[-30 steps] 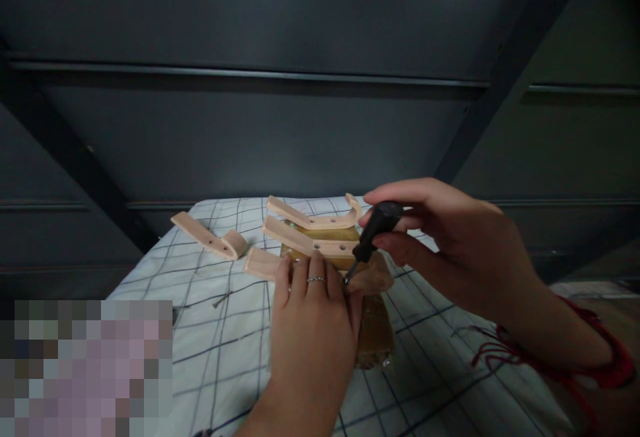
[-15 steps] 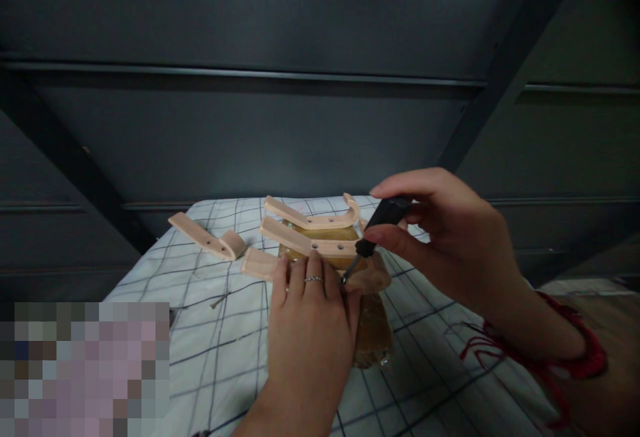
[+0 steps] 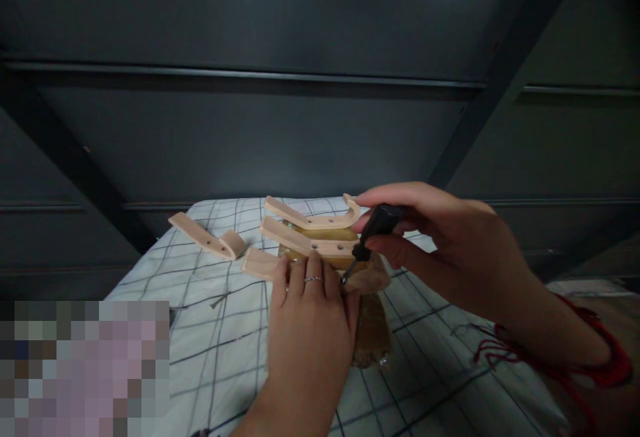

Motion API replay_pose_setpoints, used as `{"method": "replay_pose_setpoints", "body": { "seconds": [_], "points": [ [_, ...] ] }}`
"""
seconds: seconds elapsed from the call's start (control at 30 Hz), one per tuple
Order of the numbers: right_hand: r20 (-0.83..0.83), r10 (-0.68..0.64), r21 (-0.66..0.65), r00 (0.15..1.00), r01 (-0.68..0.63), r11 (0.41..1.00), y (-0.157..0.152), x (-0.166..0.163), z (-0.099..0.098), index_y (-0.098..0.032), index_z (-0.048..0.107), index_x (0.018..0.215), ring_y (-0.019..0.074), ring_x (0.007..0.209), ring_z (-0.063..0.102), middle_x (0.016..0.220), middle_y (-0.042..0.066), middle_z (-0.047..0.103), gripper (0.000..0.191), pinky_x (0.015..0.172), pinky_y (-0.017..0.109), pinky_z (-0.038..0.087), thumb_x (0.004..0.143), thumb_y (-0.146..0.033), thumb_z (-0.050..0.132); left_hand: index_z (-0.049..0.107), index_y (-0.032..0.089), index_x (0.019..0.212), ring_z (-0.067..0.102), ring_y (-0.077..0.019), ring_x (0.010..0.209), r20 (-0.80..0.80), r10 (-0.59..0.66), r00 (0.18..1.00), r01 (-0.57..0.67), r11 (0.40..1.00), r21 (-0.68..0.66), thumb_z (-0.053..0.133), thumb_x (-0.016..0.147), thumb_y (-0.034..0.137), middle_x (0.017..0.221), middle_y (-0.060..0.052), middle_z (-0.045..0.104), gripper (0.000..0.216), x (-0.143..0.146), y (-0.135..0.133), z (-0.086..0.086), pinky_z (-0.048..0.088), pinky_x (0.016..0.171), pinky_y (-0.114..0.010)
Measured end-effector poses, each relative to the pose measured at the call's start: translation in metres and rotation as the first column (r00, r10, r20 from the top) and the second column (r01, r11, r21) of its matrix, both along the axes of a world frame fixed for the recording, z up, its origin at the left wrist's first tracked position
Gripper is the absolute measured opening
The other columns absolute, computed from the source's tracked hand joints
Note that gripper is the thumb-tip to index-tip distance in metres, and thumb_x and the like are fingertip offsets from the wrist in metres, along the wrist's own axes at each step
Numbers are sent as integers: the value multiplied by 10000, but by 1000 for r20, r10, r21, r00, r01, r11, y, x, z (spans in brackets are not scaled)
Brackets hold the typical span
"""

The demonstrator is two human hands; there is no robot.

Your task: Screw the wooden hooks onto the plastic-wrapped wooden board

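My right hand [image 3: 445,243] is closed around the black handle of a screwdriver [image 3: 379,227], thumb and fingers on opposite sides. Its metal shaft slants down to the left, the tip at a screw position on the nearest wooden hook [image 3: 260,263]. Across that hook lies my left hand [image 3: 311,317], fingers bent over it and thumb along its near side, holding it down; its middle part is hidden. Just beyond are a second wooden hook [image 3: 287,237] and a third [image 3: 320,222], both with screw holes. Under the hooks is a yellow-brown block in clear wrap [image 3: 374,330].
Another pale wooden hook [image 3: 206,242] with two holes lies on its own at the left. A white checked cloth [image 3: 225,357] covers the table. Behind its far edge rises a dark panelled metal wall [image 3: 280,137]. The lower left corner is blurred into blocks.
My right hand has shifted slightly down and left around the screwdriver, and the handle has tipped a little with it. My left hand and the hooks have stayed put.
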State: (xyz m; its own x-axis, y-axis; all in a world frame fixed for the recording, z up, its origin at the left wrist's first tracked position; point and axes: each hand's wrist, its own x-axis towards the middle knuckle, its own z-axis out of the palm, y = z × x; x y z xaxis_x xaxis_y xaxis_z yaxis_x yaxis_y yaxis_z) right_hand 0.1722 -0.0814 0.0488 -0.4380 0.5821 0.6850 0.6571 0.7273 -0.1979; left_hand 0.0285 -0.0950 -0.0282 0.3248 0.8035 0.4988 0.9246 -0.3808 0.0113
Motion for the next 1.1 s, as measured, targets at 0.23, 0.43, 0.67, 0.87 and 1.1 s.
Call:
{"method": "replay_pose_setpoints", "body": {
  "seconds": [0.23, 0.43, 0.67, 0.87, 1.1],
  "points": [
    [-43, -109, 51, 993, 111, 993, -1, -5, 1, -181, 587, 824, 119, 459, 595, 571, -29, 632, 242, 414, 219, 426, 781, -420, 581, 634, 97, 1040, 560, -294, 1013, -6, 11, 1000, -11, 1000, 29, 458, 837, 312, 1086, -139, 632, 345, 0, -1, 1, 345, 949, -475],
    [-96, -110, 104, 989, 120, 987, 3, -6, -6, -170, 555, 829, 83, 451, 542, 668, -12, 635, 223, 395, 189, 416, 766, -376, 613, 630, 102, 1045, 554, -293, 1028, 7, 13, 1000, -13, 1000, 10, 447, 844, 309, 1102, -133, 625, 342, 1, -1, 1, 326, 964, -481],
    [22, 59, 76, 998, -60, 995, -1, 0, -3, -178, 575, 1018, 116, 681, 645, 902, 31, 699, 195, 572, 199, 499, 838, -242, 540, 633, 101, 1041, 559, -295, 1020, 9, 1, 1000, -1, 999, 40, 445, 845, 317, 1099, -140, 626, 347, 0, -1, 0, 346, 947, -474],
    [108, 45, 39, 993, -49, 998, -1, 7, 2, -125, 501, 1206, 103, 781, 653, 1122, 69, 653, 370, 690, 184, 507, 837, -120, 485, 636, 83, 1019, 564, -297, 1008, 20, -4, 1000, 2, 998, 63, 459, 834, 318, 1093, -142, 629, 347, 0, 0, -1, 352, 943, -476],
    [23, -20, 35, 1000, 19, 999, -1, 0, 4, -147, 609, 947, 82, 490, 588, 783, 7, 699, 180, 491, 201, 470, 789, -231, 586, 634, 96, 1025, 569, -288, 1002, 1, -2, 1000, 2, 999, 43, 454, 839, 314, 1087, -139, 633, 340, 0, 0, 0, 344, 947, -480]
  ]
}}
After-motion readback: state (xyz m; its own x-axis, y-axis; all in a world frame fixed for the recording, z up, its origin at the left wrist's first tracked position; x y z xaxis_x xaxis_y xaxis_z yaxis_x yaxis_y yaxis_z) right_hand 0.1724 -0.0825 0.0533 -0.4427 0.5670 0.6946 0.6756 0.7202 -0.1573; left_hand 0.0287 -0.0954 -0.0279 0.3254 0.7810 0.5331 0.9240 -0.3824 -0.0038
